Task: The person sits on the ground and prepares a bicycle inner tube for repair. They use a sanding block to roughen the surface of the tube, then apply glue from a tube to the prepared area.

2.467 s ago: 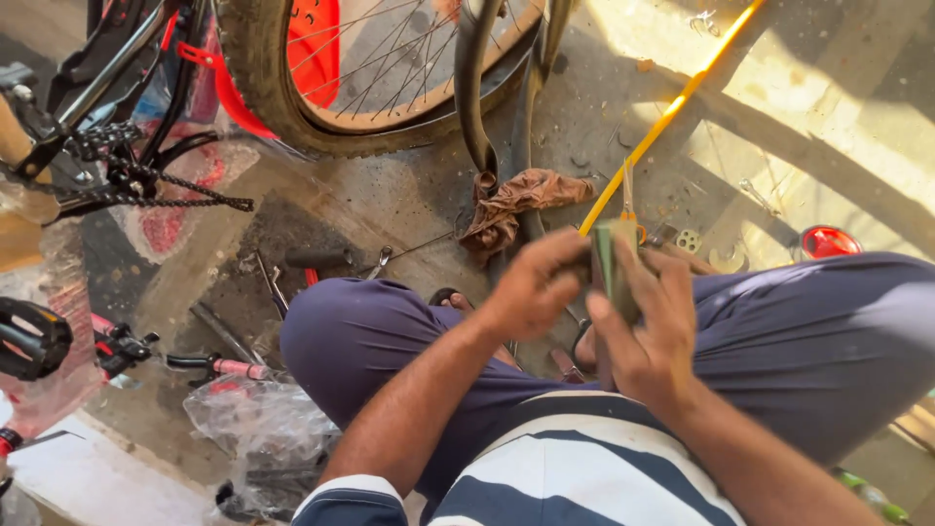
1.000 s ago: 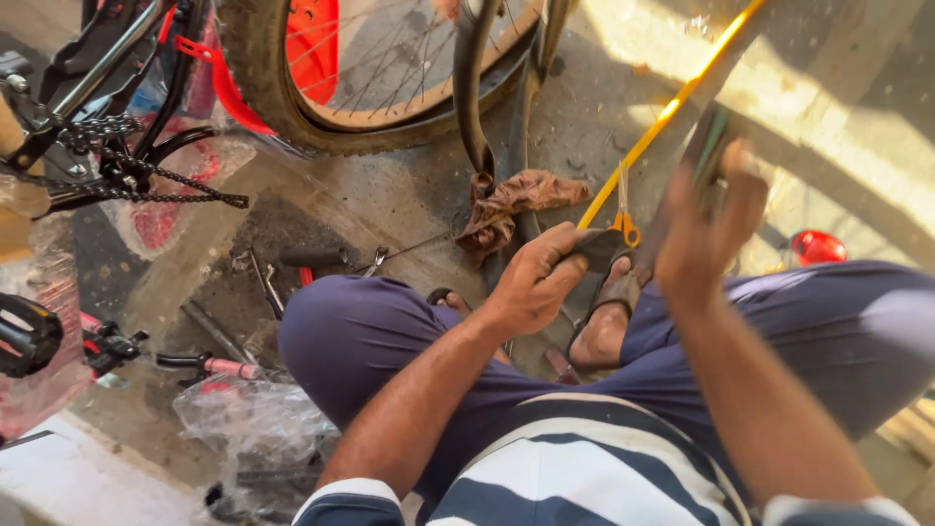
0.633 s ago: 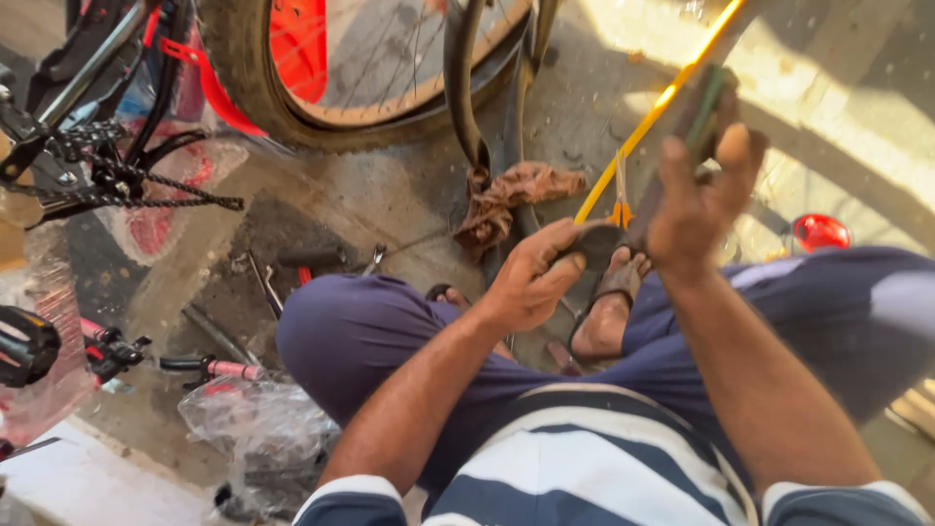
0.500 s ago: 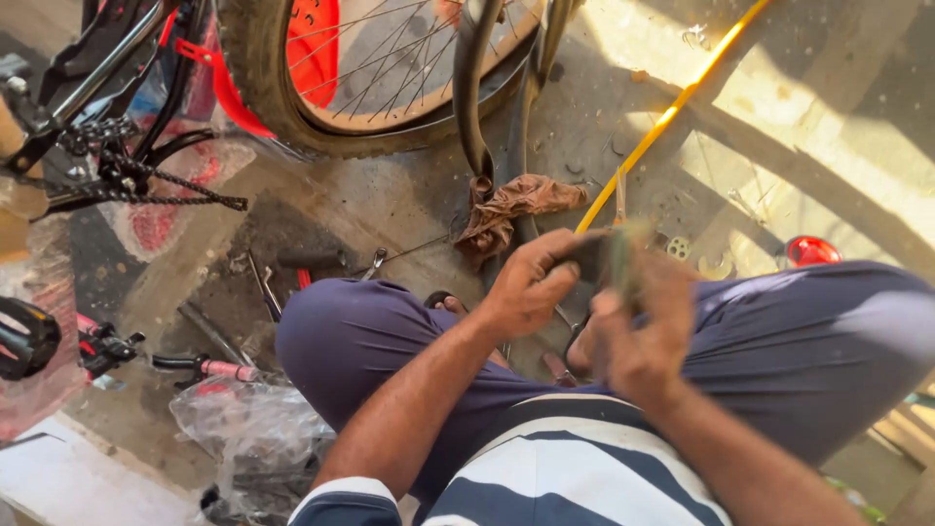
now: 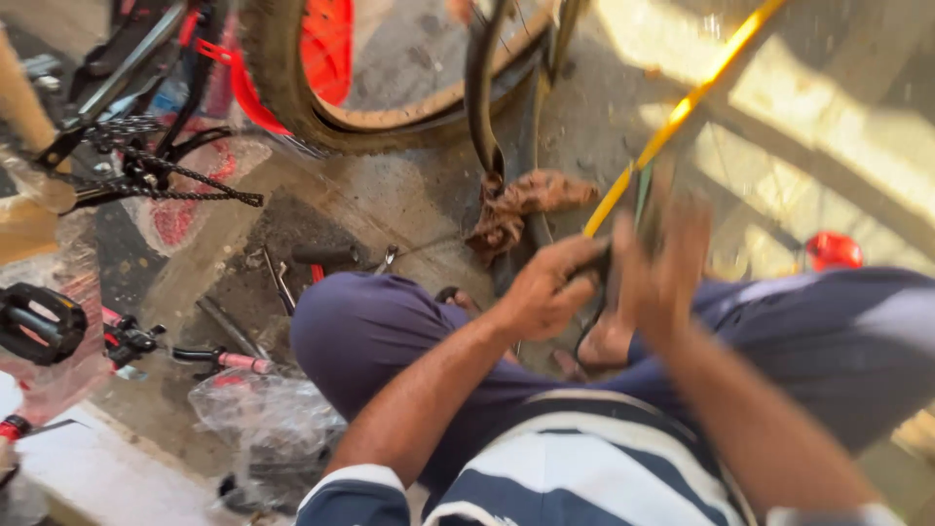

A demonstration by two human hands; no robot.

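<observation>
I sit on the ground with my knees spread, in dark blue trousers and a striped shirt. My left hand (image 5: 542, 292) is closed around a dark piece at the lower end of a long yellow bar (image 5: 682, 102) that slants up to the right. My right hand (image 5: 662, 271), blurred by motion, sits just right of it and holds a small greenish flat piece (image 5: 641, 195) against the bar. The two hands nearly touch. A sandalled foot (image 5: 604, 343) shows under them.
A bicycle tyre with a red wheel (image 5: 292, 88) stands at the top, with a chain and gears (image 5: 146, 175) to its left. A brown rag (image 5: 526, 205), loose tools (image 5: 282, 282), a black pedal (image 5: 39, 321), a plastic bag (image 5: 263, 419) and a red cap (image 5: 833, 250) lie around me.
My right hand went up along the yellow bar with the greenish piece and has come back down beside my left hand. My left hand kept its grip in place.
</observation>
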